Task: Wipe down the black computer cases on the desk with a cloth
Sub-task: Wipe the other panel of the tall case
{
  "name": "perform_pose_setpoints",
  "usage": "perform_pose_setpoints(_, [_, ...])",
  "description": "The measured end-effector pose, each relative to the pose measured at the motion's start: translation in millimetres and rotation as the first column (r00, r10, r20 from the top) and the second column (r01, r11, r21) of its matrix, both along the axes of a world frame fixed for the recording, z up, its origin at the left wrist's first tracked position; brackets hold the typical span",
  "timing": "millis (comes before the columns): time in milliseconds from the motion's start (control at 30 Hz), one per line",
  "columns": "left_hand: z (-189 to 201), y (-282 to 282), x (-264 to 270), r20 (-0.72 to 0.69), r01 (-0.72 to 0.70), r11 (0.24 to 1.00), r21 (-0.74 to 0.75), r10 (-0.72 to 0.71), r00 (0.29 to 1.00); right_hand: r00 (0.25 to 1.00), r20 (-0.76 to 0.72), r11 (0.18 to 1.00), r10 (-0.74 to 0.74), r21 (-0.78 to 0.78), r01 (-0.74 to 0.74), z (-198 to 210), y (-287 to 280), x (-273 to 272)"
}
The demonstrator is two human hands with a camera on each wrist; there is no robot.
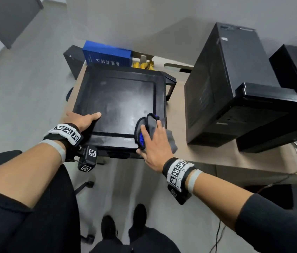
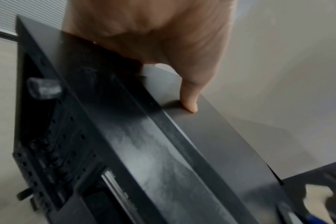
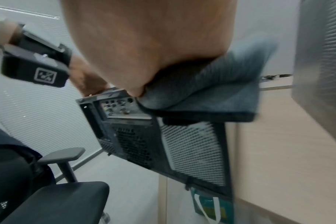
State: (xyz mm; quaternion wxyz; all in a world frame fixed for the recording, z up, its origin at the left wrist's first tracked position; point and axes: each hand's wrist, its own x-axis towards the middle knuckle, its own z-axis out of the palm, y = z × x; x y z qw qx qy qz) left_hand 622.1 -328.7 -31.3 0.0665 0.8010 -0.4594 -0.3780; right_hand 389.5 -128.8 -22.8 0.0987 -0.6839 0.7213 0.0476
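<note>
A black computer case (image 1: 122, 106) lies on its side at the desk's near left corner, its dusty top panel streaked. My left hand (image 1: 82, 119) grips the case's near left corner, thumb on top. In the left wrist view one fingertip (image 2: 190, 104) presses on the lying case's panel (image 2: 144, 144). My right hand (image 1: 155, 145) holds a bunched grey cloth (image 1: 152, 123) with blue trim against the near right corner. The right wrist view shows the cloth (image 3: 220, 94) tucked under the palm (image 3: 144, 45), above the case's vented back (image 3: 163, 144). A second black case (image 1: 235, 84) stands upright to the right.
A third black case (image 1: 293, 70) stands at the far right. A blue box (image 1: 107, 55), bananas (image 1: 144, 65) and a small black box (image 1: 73, 59) sit behind the lying case. Bare desk (image 1: 198, 154) shows between the cases. An office chair (image 3: 58, 201) stands at my left.
</note>
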Motion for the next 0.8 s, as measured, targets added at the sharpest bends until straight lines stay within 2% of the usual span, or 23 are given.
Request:
perform_pose_setpoints(200, [2,5,1,0.000,0.017,0.999,-0.037,-0.017,1.000,0.960,0.051,0.956,0.276,-0.120,-0.269,-13,-41,90])
perform_pose_setpoints(267, [0,4,1,0.008,0.012,0.999,-0.039,-0.012,1.000,0.941,0.056,0.937,0.333,-0.135,-0.323,-14,-46,94])
perform_pose_setpoints(333, [3,4,-1,0.040,0.043,0.999,-0.022,-0.042,0.998,0.936,0.069,0.929,0.344,-0.168,-0.329,-12,-35,73])
perform_pose_setpoints(433, [6,6,-3,0.068,0.090,0.996,0.015,-0.091,0.994,0.969,0.152,0.970,0.196,-0.175,-0.169,-10,7,22])
perform_pose_setpoints(533, [10,6,-2,0.092,0.108,0.994,0.028,-0.110,0.990,0.979,0.200,0.995,-0.047,-0.079,0.064,-10,42,-15])
perform_pose_setpoints(567, [11,5,-2,0.102,0.116,0.993,0.033,-0.118,0.988,0.958,0.245,0.987,-0.150,-0.019,0.160,-7,44,-22])
perform_pose_setpoints(633, [11,-1,0,0.106,0.135,0.989,0.056,-0.140,0.984,0.828,0.401,0.920,-0.392,0.149,0.364,-3,34,-32])
perform_pose_setpoints(667, [10,-4,0,0.098,0.143,0.987,0.071,-0.150,0.984,0.761,0.440,0.879,-0.477,0.222,0.423,-1,24,-38])
perform_pose_setpoints(700, [10,-9,-1,0.090,0.148,0.985,0.087,-0.155,0.984,0.728,0.439,0.850,-0.526,0.269,0.452,1,12,-43])
perform_pose_setpoints(800, [17,-25,-10,0.088,0.175,0.980,0.097,-0.183,0.979,0.771,0.335,0.837,-0.541,0.306,0.454,5,-21,-52])
